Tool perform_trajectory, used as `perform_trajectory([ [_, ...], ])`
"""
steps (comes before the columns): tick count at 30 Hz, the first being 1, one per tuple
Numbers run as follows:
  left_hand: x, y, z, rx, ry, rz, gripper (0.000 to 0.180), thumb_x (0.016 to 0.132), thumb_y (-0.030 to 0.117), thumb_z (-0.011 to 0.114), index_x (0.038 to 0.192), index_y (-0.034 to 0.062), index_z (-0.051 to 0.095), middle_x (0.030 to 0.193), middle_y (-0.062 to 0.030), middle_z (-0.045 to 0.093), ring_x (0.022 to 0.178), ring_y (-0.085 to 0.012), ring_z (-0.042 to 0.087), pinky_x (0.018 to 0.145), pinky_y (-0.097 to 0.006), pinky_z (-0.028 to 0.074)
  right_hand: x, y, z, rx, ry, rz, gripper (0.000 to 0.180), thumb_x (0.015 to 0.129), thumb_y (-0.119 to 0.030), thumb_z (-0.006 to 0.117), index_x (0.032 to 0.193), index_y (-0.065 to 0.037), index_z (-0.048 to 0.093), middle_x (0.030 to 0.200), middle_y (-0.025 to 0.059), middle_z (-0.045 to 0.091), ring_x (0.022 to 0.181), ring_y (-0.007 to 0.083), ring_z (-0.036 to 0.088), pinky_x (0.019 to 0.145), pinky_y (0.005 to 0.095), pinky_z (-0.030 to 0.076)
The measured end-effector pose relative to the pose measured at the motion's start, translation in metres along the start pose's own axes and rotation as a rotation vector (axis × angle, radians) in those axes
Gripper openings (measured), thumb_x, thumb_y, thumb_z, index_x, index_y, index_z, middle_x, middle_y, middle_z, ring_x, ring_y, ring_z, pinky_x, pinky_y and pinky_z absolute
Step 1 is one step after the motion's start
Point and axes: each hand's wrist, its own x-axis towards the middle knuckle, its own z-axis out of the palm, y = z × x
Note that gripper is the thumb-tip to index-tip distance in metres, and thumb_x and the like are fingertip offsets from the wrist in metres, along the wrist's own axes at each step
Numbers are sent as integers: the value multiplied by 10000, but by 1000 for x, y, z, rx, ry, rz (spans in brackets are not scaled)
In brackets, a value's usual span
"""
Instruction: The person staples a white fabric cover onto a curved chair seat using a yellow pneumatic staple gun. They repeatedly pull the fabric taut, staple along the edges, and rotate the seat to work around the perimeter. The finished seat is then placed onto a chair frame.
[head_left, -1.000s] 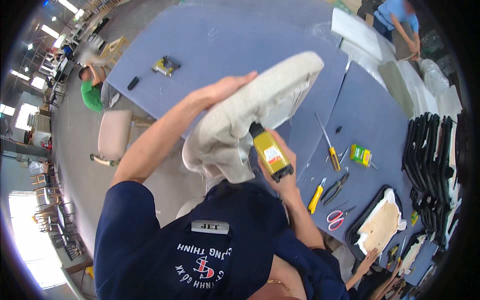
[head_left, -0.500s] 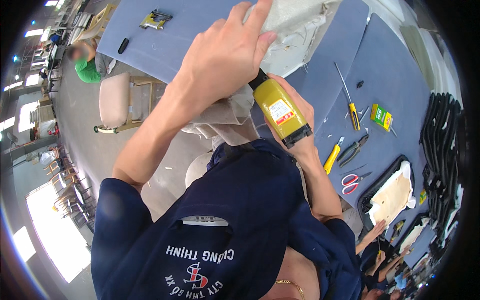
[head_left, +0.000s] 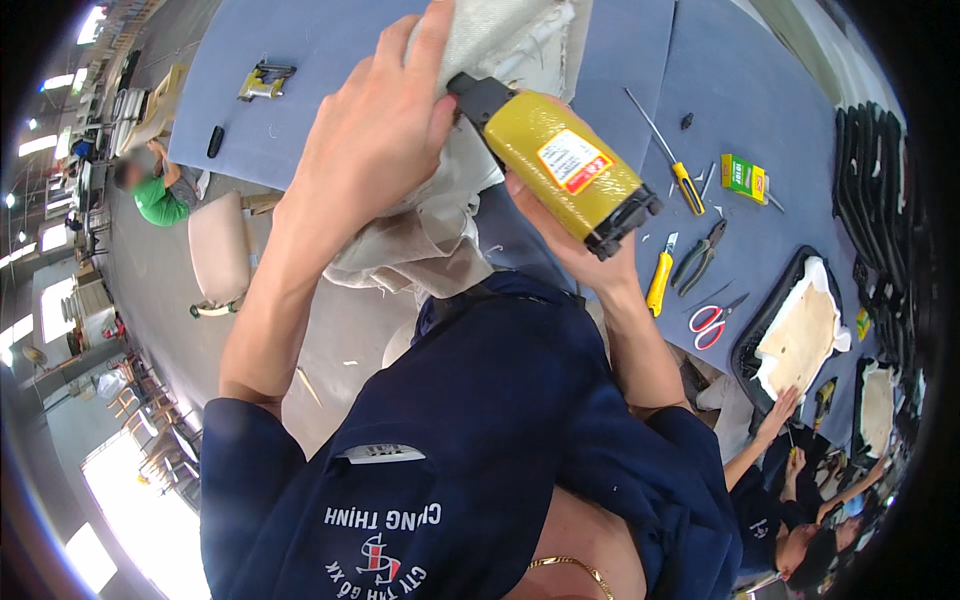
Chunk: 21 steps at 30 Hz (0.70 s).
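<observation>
Left hand (head_left: 365,135) is pressing the beige upholstered cushion (head_left: 500,35) over the bench's (head_left: 735,60) near edge, fingers (head_left: 428,50) spread; right hand (head_left: 552,225) is gripping the yellow staple gun (head_left: 550,150). I'd be keeping fabric (head_left: 405,248) taut, thumb (head_left: 440,122) clear.

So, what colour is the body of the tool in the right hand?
The tool body is mustard yellow, seen best in the head view.

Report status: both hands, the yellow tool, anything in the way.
Left hand spread against pale fabric. Right hand gripping yellow staple gun, nose toward the fabric. Left thumb close beside the nose.
</observation>
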Motion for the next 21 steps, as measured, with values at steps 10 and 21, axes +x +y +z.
perform_trajectory([
  [10, 3, -19, -12, -189, -93, 59, 921, 877, 175, 761, 1640, 67, 257, 1585, -219, 435, 1294, -408, 594, 1069, -446, 508, 3, 5, -13, -147, -128, -39, 668, 817, -26, 771, 1441, 50, 547, 1317, 204, 696, 1144, 253, 707, 1033, 344, 506],
  [21, 25, -46, 10, -1210, -467, -473, 661, 1115, 521, 413, 1536, 17, 489, 1518, -140, 552, 1345, -228, 548, 1157, -346, 417, -37, 4, 3, -128, -130, 82, 610, 816, -26, 766, 1397, 23, 588, 1217, 177, 723, 1078, 273, 724, 983, 337, 524],
])
